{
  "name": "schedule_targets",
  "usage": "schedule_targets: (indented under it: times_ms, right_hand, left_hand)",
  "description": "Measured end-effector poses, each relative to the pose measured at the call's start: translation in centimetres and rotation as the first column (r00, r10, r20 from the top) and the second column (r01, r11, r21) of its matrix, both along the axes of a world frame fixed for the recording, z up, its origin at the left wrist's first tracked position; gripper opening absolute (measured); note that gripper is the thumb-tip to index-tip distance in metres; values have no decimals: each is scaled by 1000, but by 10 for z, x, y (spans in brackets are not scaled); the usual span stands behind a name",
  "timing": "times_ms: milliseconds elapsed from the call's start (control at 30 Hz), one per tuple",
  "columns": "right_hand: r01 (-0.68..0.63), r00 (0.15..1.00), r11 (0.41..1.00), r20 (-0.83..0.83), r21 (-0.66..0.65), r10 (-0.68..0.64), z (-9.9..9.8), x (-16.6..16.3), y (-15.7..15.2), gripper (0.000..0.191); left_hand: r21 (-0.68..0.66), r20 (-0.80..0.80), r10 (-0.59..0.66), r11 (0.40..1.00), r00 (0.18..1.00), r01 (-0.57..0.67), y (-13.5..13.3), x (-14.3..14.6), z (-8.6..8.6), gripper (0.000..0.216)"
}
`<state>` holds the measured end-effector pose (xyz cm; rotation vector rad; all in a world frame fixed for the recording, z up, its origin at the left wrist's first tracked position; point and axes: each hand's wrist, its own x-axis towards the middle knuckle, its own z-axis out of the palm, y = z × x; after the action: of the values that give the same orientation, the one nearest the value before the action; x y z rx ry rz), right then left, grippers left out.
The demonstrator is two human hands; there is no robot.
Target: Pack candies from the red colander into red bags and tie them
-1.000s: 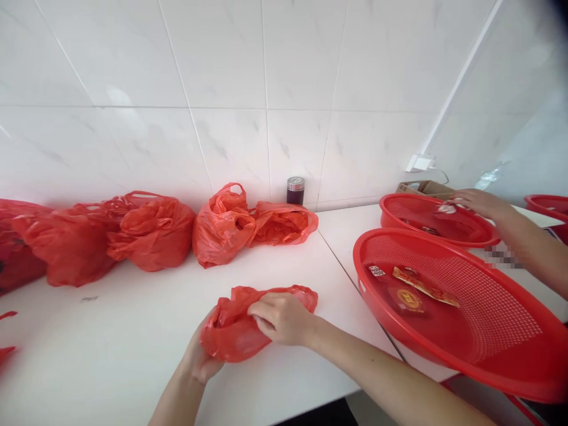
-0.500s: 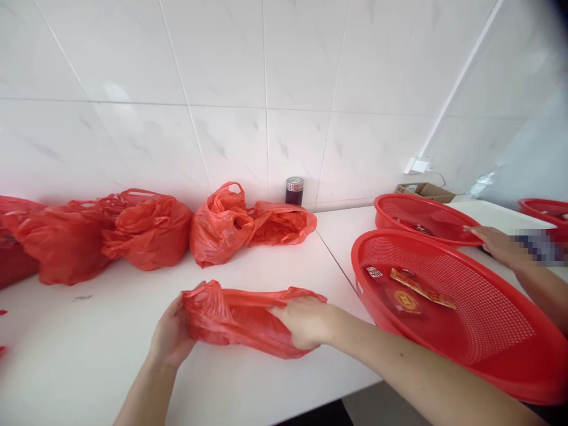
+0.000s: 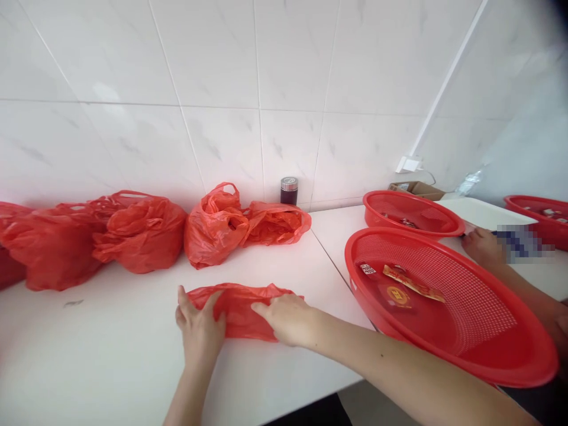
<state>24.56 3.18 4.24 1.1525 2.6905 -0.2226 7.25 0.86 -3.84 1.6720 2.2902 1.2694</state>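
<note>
A thin red bag [image 3: 248,316] lies on the white desk [image 3: 110,355], right in front of the person. The left hand [image 3: 202,331] is open, with its fingers spread, and it touches the left end of the bag. The right hand [image 3: 288,319] is on the right part of the bag, with one finger poking out to the left. I cannot tell if the right hand pinches the bag. Behind it, puffy red bags [image 3: 142,242] sit in a row by the wall [image 3: 213,53]. A dark jar [image 3: 289,192] with a shiny top stands behind the last one. On the right is a big red basket [image 3: 470,296] with a long yellow packet [image 3: 415,284] in it. Another person's hand [image 3: 483,245] is near a smaller red basket [image 3: 421,204].
</note>
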Motion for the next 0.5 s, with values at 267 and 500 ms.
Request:
schedule_targets:
  times_ms: [267, 500]
  right_hand:
    - [320, 936, 939, -112, -123, -334, 26, 38, 33, 106]
    - [237, 676, 904, -608, -355, -416, 72, 131, 29, 63]
  left_hand:
    - [-111, 303, -218, 959, 928, 261, -11, -36, 12, 72]
    - [-154, 670, -321, 821, 669, 549, -27, -22, 49, 56]
